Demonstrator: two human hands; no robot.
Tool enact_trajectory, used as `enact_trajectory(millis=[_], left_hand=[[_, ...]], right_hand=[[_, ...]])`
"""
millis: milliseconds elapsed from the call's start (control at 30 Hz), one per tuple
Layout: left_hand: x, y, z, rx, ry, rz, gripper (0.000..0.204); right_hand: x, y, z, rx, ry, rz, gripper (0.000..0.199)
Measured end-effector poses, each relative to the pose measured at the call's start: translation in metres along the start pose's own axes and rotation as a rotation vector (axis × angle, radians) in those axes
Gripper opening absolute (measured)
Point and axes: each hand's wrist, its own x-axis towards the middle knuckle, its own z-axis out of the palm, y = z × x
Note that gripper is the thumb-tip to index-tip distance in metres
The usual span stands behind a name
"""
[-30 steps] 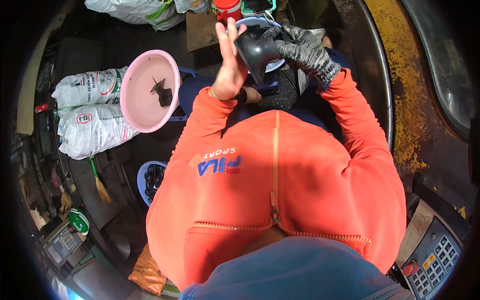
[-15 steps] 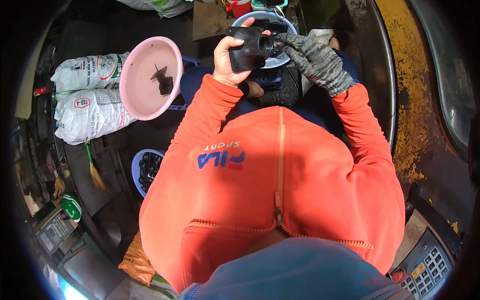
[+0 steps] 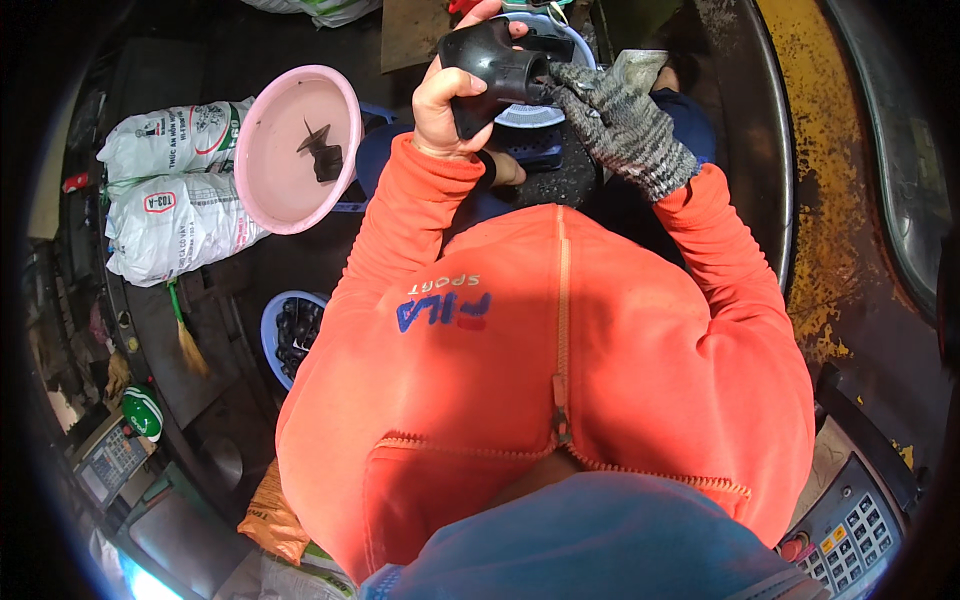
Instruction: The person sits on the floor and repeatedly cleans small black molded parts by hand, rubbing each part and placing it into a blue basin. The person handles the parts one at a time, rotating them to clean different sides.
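My bare left hand grips a black moulded part with a broad flared body and a round, tube-like neck. It is held up in front of me, the neck turned toward my right. My right hand, in a grey knitted glove, has its fingers drawn together against the rim of that neck. Whatever those fingers may pinch is too small and dark to make out. Below the part, a pale blue basin shows partly behind my hands, with dark pieces inside.
A pink basin with dark pieces stands at left beside white printed sacks. Nearer, a blue basin holds several black parts. A rusty yellow machine panel rises at right; a keypad panel sits lower right.
The black part has tilted in my left hand and shifted slightly left and up, its neck now facing more to the right. My gloved hand stays at the neck, slightly lower.
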Motion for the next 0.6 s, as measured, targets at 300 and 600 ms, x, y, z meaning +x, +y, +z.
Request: enact_trajectory(millis=[300, 600], left_hand=[[0.009, -0.002, 0.003, 0.131, -0.189, 0.224, 0.080], [0.008, 0.001, -0.004, 0.568, -0.255, 0.466, 0.073]], right_hand=[[-0.008, -0.009, 0.009, -0.019, 0.165, -0.079, 0.044], [-0.008, -0.017, 0.009, 0.306, 0.196, -0.034, 0.050]])
